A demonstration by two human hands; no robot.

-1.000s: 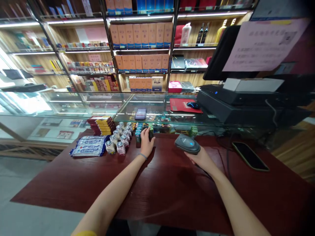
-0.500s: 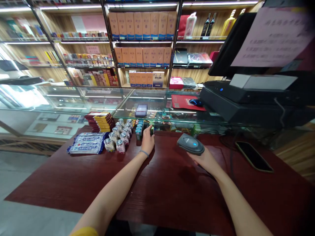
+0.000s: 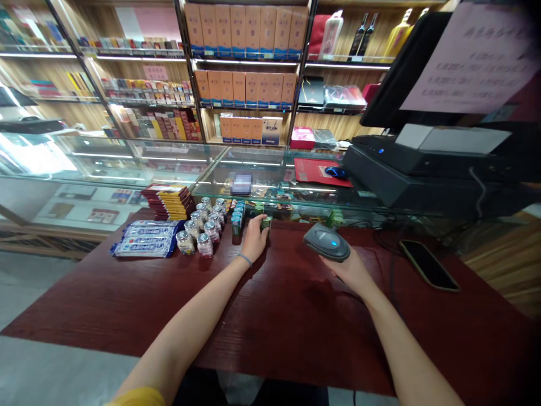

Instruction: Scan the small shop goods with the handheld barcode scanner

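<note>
Your left hand (image 3: pixel 253 239) is closed around a small green cylindrical tin (image 3: pixel 266 222) on the dark red wooden counter (image 3: pixel 270 316), with the fingers curled over its top; your right hand (image 3: pixel 353 270) grips a dark grey handheld barcode scanner (image 3: pixel 327 242) from beneath, its blue light facing up.

Taking the green tin as the landmark and going left to right: farthest to its left lie flat blue-and-white foil packets (image 3: pixel 143 239), with a stack of maroon-and-yellow flat boxes (image 3: pixel 169 201) behind them. Nearer the tin stands a cluster of small clear jars with silver lids (image 3: pixel 202 226), and just left of it a short row of teal tins (image 3: pixel 236 219). The tin itself stands at the far edge of the counter, close against the glass display case (image 3: pixel 253 183). To its right hovers the scanner, apart from it. Farther right a black smartphone (image 3: pixel 429 264) lies flat on the counter, and beyond it rises the black till terminal (image 3: pixel 422 169).
</note>
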